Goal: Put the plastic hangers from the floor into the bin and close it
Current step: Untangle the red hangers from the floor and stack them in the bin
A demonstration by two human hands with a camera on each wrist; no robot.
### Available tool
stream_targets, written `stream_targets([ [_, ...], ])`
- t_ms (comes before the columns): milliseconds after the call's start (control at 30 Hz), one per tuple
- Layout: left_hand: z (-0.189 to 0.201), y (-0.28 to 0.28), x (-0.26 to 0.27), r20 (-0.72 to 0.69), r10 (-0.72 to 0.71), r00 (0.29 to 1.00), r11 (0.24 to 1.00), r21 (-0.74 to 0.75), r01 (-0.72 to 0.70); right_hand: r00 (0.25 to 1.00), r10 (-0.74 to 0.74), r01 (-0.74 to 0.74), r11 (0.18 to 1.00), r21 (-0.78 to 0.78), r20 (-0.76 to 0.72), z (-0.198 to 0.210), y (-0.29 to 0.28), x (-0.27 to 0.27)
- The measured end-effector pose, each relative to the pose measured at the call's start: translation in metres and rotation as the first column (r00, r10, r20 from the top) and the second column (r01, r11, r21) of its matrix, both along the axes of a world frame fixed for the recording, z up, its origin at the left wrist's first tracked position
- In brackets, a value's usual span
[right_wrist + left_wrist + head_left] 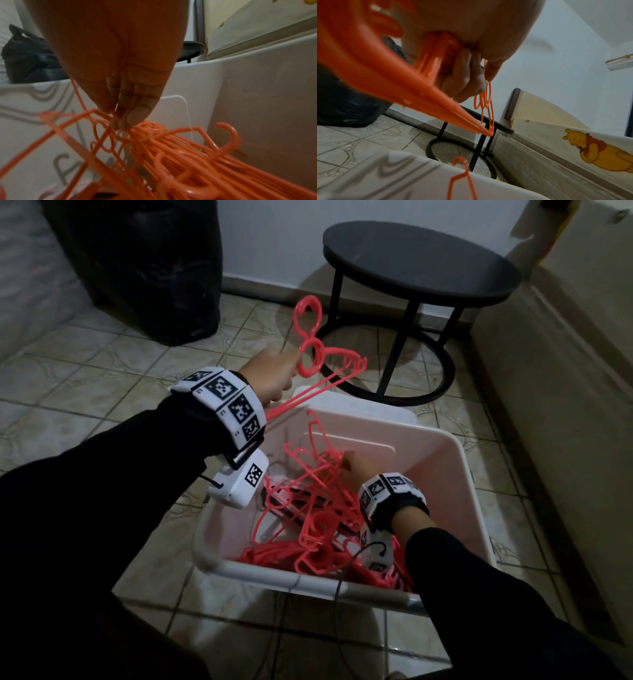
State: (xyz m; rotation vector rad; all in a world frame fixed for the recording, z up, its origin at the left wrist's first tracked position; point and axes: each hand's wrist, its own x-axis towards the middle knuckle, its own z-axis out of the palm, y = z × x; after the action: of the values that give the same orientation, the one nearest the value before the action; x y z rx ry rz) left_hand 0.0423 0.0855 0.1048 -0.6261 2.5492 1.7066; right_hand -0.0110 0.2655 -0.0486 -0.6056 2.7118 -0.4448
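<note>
Hangers (318,529) of coral-pink plastic lie tangled in a heap inside the white bin (469,474), which stands open on the tiled floor (102,364); the left hand (270,378) is raised above the bin's far left corner with its fingers (467,81) curled tight round a small bunch of hangers (310,354), hooks pointing up and away, the long bars slanting down past the wrist; the right hand (352,467) reaches down inside the bin, its fingertips (132,117) pinched together on a thin hanger at the top of the heap; behind the bin stands a round black side table (421,258); a black bag (144,268) sits against the wall at the far left; a pale bed frame (565,371) runs along the right.
</note>
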Motion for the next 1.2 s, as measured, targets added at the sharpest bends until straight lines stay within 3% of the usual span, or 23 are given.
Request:
stream_targets([
  [67,-0.001,-0.002,0.001,0.016,-0.002,1.000,1.000,-0.015,0.002,0.998,-0.060,0.057,0.994,-0.089,-0.030,0.006,0.003,-0.005],
  [200,0.002,-0.005,0.003,0.022,0.047,0.999,0.999,0.000,-0.047,0.996,-0.084,0.092,0.963,-0.254,0.043,0.010,0.014,-0.022],
  [367,0.004,-0.007,0.002,-0.056,0.115,0.992,0.991,-0.060,-0.119,0.986,0.012,0.048,0.933,-0.357,0.164,0.023,0.032,-0.009],
  [467,0.006,-0.005,0.001,-0.086,0.133,0.987,0.984,-0.104,-0.142,0.924,0.203,-0.078,0.930,-0.359,0.325,0.029,0.033,0.010],
  [533,0.005,-0.002,0.001,-0.075,0.089,0.993,0.985,-0.139,-0.099,0.882,0.198,-0.019,0.922,-0.387,0.427,0.027,0.036,0.017],
  [600,0.004,-0.001,0.002,-0.063,0.069,0.996,0.985,-0.153,-0.078,0.899,0.073,0.114,0.913,-0.391,0.431,0.025,0.047,0.011],
  [667,0.003,0.000,0.003,-0.061,0.068,0.996,0.985,-0.154,-0.077,0.942,-0.091,0.196,0.931,-0.309,0.323,0.026,0.064,0.000],
  [767,0.002,0.002,0.003,-0.065,0.062,0.996,0.987,-0.144,-0.071,0.964,-0.259,0.260,0.966,-0.002,0.055,0.031,0.095,-0.011],
  [900,0.000,0.003,0.000,-0.046,0.055,0.997,0.989,-0.133,-0.061,0.959,-0.231,0.196,0.959,0.205,0.164,0.011,0.108,-0.003],
  [1067,-0.004,0.005,-0.001,-0.023,0.047,0.999,0.991,-0.127,-0.049,0.960,-0.238,0.197,0.948,0.250,0.147,-0.086,0.123,-0.058],
  [1200,-0.007,0.006,-0.002,-0.006,0.024,1.000,0.991,-0.130,-0.024,0.977,-0.172,0.127,0.945,0.302,0.127,-0.048,0.099,-0.029],
])
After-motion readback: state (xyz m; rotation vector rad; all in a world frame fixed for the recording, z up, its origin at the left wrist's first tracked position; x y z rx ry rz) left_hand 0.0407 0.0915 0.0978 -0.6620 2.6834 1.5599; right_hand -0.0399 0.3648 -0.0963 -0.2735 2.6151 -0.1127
